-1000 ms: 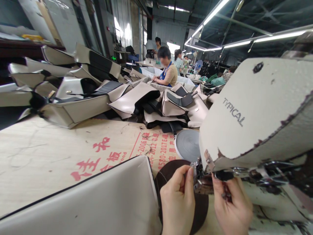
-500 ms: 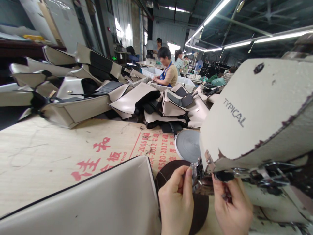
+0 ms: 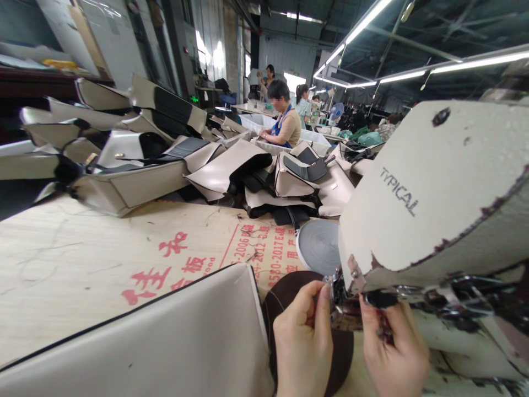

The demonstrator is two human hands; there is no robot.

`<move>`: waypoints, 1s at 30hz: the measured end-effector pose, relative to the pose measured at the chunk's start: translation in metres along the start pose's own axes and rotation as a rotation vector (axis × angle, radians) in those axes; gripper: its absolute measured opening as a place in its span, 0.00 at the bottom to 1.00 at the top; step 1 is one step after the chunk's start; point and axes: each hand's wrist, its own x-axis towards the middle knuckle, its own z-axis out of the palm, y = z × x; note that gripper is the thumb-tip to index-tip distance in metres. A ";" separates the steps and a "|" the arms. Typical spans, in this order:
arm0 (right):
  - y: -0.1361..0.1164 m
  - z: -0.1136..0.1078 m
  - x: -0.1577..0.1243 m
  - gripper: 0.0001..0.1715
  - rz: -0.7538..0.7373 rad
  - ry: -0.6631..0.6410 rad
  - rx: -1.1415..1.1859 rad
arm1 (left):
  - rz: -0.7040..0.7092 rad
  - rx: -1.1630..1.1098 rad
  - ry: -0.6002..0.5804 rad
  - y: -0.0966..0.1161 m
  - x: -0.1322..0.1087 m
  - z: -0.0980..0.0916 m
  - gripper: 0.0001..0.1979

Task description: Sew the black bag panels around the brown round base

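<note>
Hands work at the needle area (image 3: 345, 306) under the head of a cream sewing machine (image 3: 430, 193) marked TYPICAL. Left hand (image 3: 303, 339), curled, pinches at its metal parts with thumb and forefinger; right hand (image 3: 394, 350) is curled just beside them, its grasp unclear. Cream panel (image 3: 173, 342) lies left on the plywood table (image 3: 82, 259).

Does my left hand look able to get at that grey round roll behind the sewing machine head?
Probably yes: the left hand is just in front of the grey round roll, with only bare brown board between.
</note>
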 end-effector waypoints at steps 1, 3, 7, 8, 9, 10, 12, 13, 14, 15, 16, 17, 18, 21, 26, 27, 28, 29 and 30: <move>0.000 0.000 0.000 0.14 -0.002 0.000 0.005 | 0.004 0.000 0.002 0.000 0.000 0.000 0.10; 0.000 0.000 0.000 0.14 -0.001 -0.002 0.013 | 0.009 -0.001 0.003 0.001 0.000 0.001 0.10; 0.000 0.000 -0.001 0.14 0.021 -0.020 0.013 | 0.009 -0.006 -0.004 -0.001 0.001 0.002 0.09; 0.000 0.001 -0.002 0.15 0.030 -0.025 0.012 | 0.011 -0.010 -0.009 -0.001 0.001 0.002 0.09; 0.000 0.001 -0.002 0.15 0.041 -0.031 0.014 | 0.014 -0.014 -0.017 -0.002 0.001 0.003 0.09; -0.001 0.002 -0.002 0.15 0.051 -0.031 0.015 | 0.018 -0.017 -0.024 -0.003 0.001 0.003 0.09; -0.003 0.003 -0.002 0.15 0.051 -0.008 0.008 | 0.022 -0.021 -0.038 -0.004 0.001 0.004 0.09; -0.004 0.003 -0.002 0.15 0.042 0.006 -0.004 | 0.024 -0.022 -0.042 -0.004 0.001 0.004 0.09; -0.005 0.003 -0.001 0.15 0.029 0.015 -0.020 | 0.026 -0.022 -0.045 -0.005 0.001 0.004 0.09; -0.006 0.002 0.000 0.15 0.013 0.015 -0.038 | 0.029 -0.022 -0.044 -0.005 0.001 0.004 0.09; -0.007 0.001 0.001 0.15 0.001 0.002 -0.052 | 0.032 -0.021 -0.043 -0.005 0.002 0.004 0.09; -0.007 0.000 0.002 0.16 -0.002 -0.020 -0.064 | 0.035 -0.020 -0.042 -0.005 0.002 0.004 0.09; -0.006 -0.002 0.003 0.17 -0.003 -0.047 -0.076 | 0.037 -0.020 -0.045 -0.006 0.002 0.004 0.09; -0.002 -0.005 0.001 0.16 -0.015 -0.137 -0.118 | 0.033 -0.036 -0.071 -0.006 0.002 0.006 0.09; 0.005 -0.005 -0.005 0.13 0.034 -0.135 -0.022 | -0.009 -0.066 -0.050 0.000 -0.002 0.001 0.11; 0.005 -0.006 -0.005 0.11 0.035 -0.115 0.028 | -0.015 -0.066 -0.042 0.001 -0.004 -0.001 0.11; 0.004 -0.007 -0.006 0.09 0.031 -0.107 0.077 | -0.017 -0.066 -0.041 0.002 -0.006 -0.004 0.11; 0.003 -0.008 -0.006 0.08 0.024 -0.111 0.121 | -0.019 -0.066 -0.043 0.003 -0.008 -0.007 0.11; 0.002 -0.009 -0.007 0.08 0.017 -0.131 0.158 | -0.019 -0.067 -0.049 0.004 -0.011 -0.010 0.11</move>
